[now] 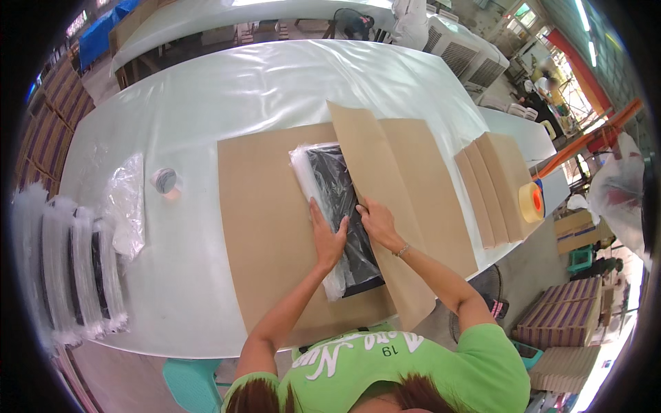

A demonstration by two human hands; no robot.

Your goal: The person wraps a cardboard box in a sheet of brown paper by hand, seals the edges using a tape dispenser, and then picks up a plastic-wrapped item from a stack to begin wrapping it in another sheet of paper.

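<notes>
A flat dark rectangular item in clear plastic wrap lies slantwise on a large sheet of brown paper. My left hand rests on the item's left side, thumb apart from the fingers. The sheet's right part is folded up into a flap that leans over the item's right edge. At that flap's edge is my right hand, its fingers closed on the paper close to the dark surface. What lies beneath the flap is hidden.
Several plastic-wrapped items stand at the table's left edge. Near them lie a clear plastic bag and a tape roll. Folded brown sheets with a yellow tape roll sit right. A green stool stands below.
</notes>
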